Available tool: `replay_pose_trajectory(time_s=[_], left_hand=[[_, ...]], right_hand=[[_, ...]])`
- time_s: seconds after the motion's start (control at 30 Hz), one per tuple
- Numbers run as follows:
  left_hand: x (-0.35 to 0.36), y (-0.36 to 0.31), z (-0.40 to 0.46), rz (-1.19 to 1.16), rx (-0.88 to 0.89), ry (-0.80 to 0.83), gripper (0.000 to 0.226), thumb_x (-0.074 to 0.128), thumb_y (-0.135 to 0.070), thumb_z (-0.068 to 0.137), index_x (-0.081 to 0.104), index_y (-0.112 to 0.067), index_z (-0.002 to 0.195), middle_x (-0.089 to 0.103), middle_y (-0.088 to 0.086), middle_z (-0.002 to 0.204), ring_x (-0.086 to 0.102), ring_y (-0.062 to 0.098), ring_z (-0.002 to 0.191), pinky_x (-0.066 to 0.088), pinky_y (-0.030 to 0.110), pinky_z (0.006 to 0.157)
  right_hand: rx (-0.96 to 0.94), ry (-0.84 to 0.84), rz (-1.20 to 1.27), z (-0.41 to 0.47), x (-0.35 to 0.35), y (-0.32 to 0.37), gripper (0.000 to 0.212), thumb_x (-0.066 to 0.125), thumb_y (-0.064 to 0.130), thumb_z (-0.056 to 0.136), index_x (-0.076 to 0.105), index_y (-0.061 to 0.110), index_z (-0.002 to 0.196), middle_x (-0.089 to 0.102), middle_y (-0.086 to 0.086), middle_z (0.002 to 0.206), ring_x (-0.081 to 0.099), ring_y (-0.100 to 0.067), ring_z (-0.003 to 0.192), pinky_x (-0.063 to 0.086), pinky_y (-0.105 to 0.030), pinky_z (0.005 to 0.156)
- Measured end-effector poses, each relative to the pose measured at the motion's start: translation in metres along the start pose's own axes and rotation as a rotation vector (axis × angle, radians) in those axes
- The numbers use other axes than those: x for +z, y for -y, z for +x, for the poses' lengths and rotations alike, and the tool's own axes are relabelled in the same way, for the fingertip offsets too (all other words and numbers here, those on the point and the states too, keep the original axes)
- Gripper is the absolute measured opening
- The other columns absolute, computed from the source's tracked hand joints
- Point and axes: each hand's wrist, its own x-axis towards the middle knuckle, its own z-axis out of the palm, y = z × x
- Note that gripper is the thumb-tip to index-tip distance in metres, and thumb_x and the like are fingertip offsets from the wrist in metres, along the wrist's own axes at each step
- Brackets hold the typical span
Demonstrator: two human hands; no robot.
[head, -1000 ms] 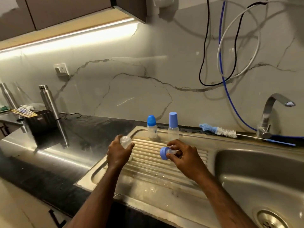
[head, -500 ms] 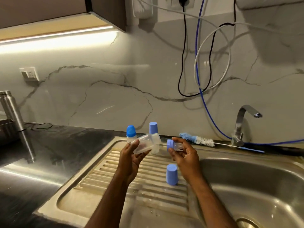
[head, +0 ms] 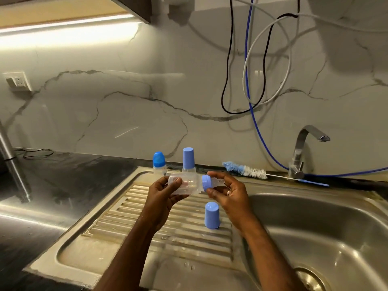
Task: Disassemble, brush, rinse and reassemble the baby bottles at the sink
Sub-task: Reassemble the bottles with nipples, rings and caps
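Observation:
My left hand (head: 162,194) grips a clear baby bottle body (head: 185,185), held on its side above the drainboard. My right hand (head: 227,193) pinches the blue collar with its clear teat (head: 210,182), which meets the bottle's mouth. A loose blue cap (head: 212,215) stands on the ribbed drainboard (head: 130,219) below my right hand. Two more bottles stand at the drainboard's back edge: a short one with a rounded blue cap (head: 159,161) and a taller one with a straight blue cap (head: 188,159). The bottle brush (head: 244,169) lies behind the sink.
The steel sink basin (head: 327,234) lies to the right, its drain at the lower right. A tap (head: 302,148) stands behind it, with hoses and cables hanging on the marble wall. A steel flask (head: 11,162) stands on the dark counter at the far left.
The view has shifted right. My left hand tipped the bottle onto its side and brought it to the collar in my right hand; the blue cap now stands on the drainboard.

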Motion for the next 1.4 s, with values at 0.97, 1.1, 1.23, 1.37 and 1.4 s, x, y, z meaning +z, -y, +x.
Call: replay_pose_trajectory(time_s=[0.97,1.1,1.23,1.37,1.4], left_hand=[[0.022,0.012,-0.019,0.411,0.201,0.234,0.051,0.091,-0.02,0.071,0.057,0.004,0.098,0.069,0.02,0.092,0.064,0.026,0.074,0.049,0.028,0.056],[0.031,0.01,-0.022,0.434,0.235,0.238,0.046,0.086,-0.024,0.078,0.059,-0.001,0.107,0.071,0.016,0.09,0.067,0.031,0.071,0.048,0.03,0.053],[0.021,0.004,-0.018,0.339,0.199,0.181,0.04,0.072,-0.032,0.088,0.067,-0.014,0.123,0.07,0.02,0.099,0.067,0.036,0.071,0.046,0.034,0.051],[0.026,0.004,-0.021,0.163,-0.047,0.26,0.035,0.06,-0.038,0.095,0.069,-0.01,0.113,0.068,0.029,0.095,0.06,0.027,0.061,0.043,0.028,0.046],[0.026,0.004,-0.022,0.145,-0.108,0.29,0.038,0.059,-0.039,0.094,0.066,-0.008,0.115,0.07,0.026,0.094,0.059,0.025,0.059,0.043,0.026,0.045]], right_hand=[[0.162,-0.27,0.462,0.003,0.024,0.019,0.049,0.09,0.029,0.065,0.064,0.018,0.105,0.07,-0.004,0.097,0.065,-0.028,0.097,0.058,-0.04,0.079],[0.187,-0.16,0.608,0.001,0.028,0.018,0.09,0.089,0.059,0.057,0.051,0.03,0.135,0.064,0.001,0.13,0.063,-0.019,0.117,0.057,-0.046,0.091],[0.29,-0.024,0.881,-0.002,0.017,0.025,0.058,0.066,0.035,0.082,0.056,0.013,0.135,0.066,-0.009,0.13,0.065,-0.026,0.118,0.051,-0.043,0.099],[0.185,-0.112,0.616,0.002,0.007,0.02,0.037,0.072,0.022,0.074,0.067,0.013,0.11,0.076,-0.002,0.1,0.07,-0.023,0.098,0.058,-0.03,0.08],[0.177,-0.126,0.594,0.002,0.007,0.022,0.04,0.077,0.026,0.072,0.066,0.015,0.108,0.075,0.002,0.093,0.07,-0.021,0.093,0.058,-0.029,0.076]])
